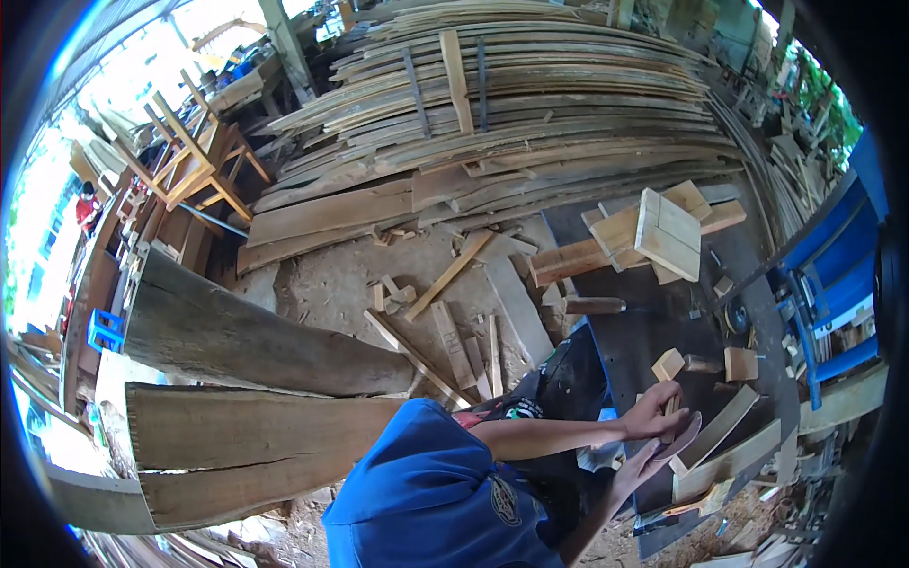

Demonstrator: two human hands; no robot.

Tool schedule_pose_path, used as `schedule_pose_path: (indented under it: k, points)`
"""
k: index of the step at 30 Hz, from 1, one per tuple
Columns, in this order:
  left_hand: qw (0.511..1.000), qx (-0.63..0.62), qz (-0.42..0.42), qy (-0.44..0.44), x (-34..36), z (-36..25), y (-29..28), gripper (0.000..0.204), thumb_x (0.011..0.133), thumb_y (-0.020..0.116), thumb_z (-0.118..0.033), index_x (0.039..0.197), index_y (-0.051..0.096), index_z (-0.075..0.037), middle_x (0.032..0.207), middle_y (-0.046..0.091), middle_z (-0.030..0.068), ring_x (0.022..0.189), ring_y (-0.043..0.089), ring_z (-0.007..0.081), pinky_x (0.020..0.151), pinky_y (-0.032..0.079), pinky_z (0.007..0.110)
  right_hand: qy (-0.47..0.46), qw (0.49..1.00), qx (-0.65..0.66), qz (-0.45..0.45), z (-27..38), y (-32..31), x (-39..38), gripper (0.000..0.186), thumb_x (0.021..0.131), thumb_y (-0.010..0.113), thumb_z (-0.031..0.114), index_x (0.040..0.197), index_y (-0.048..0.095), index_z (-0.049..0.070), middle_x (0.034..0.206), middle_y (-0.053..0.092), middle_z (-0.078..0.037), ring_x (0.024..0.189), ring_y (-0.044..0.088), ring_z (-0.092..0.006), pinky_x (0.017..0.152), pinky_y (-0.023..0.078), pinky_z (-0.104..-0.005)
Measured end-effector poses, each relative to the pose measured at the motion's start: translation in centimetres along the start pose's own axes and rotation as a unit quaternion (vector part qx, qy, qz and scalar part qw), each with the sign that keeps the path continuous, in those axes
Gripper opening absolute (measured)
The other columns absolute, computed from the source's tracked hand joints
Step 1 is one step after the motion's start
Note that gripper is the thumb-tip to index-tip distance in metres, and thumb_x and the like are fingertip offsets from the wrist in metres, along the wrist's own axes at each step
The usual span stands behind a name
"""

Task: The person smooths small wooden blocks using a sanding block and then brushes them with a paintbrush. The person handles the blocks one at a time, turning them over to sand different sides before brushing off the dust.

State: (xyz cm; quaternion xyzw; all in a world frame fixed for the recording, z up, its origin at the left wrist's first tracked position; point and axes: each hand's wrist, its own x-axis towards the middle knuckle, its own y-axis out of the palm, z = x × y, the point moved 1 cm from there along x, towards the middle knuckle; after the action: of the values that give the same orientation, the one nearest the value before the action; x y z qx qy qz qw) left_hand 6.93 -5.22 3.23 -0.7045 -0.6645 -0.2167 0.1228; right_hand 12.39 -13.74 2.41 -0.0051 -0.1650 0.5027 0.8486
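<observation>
Both hands are close together over the dark work surface [653, 341] at the lower right. My left hand [650, 413] is closed round a small light wood piece [672, 407]. Just below it, my right hand [640, 468] holds a flat, curved reddish-brown piece [684, 439], its fingers lying along it; whether this is sandpaper or wood I cannot tell. The two pieces meet or nearly meet between the hands. Beside them lies a curved wooden slat [721, 428]. Small wood blocks [668, 364] sit a little farther off.
A mallet-like wooden handle [594, 306] and stacked square boards [668, 234] lie on the work surface. A blue chair [833, 275] stands at right. Offcuts [453, 341] litter the floor. Wide planks [256, 327] reach left; a large lumber stack [530, 95] fills the back.
</observation>
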Motion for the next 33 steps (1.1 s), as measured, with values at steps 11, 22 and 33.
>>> schedule_pose_path:
  k: [11, 22, 33]
  points:
    - [1.000, 0.004, 0.021, -0.005, 0.0, 0.2, 0.0, 0.032, 0.076, 0.060, -0.031, 0.075, 0.045, -0.002, 0.068, 0.043, 0.0086, 0.065, 0.043, 0.0196, 0.057, 0.033, 0.033, -0.123, 0.986, -0.106, -0.037, 1.4, 0.0, 0.1, 0.047, 0.096, 0.029, 0.025, 0.129, 0.030, -0.008, 0.134, 0.032, -0.026, 0.122, 0.035, -0.0346, 0.102, 0.026, -0.0402]
    - [1.000, -0.017, 0.002, -0.019, -0.3, 0.1, 0.1, 0.033, 0.077, 0.060, -0.030, 0.074, 0.043, -0.002, 0.068, 0.039, 0.0077, 0.063, 0.039, 0.0185, 0.057, 0.032, 0.032, 0.007, 0.999, 0.035, 0.009, -3.0, -1.9, -0.7, 0.048, 0.090, 0.032, 0.020, 0.130, 0.031, -0.007, 0.133, 0.033, -0.024, 0.124, 0.033, -0.0297, 0.101, 0.028, -0.0385]
    - [0.998, -0.048, 0.032, -0.035, -0.1, -0.2, -0.1, 0.028, 0.077, 0.059, -0.026, 0.077, 0.045, -0.002, 0.069, 0.041, 0.0074, 0.065, 0.042, 0.0171, 0.058, 0.034, 0.031, 0.016, 0.998, 0.030, 0.046, -2.0, -1.4, -0.6, 0.052, 0.083, 0.034, 0.017, 0.131, 0.033, -0.004, 0.133, 0.037, -0.017, 0.122, 0.037, -0.0264, 0.102, 0.025, -0.0351]
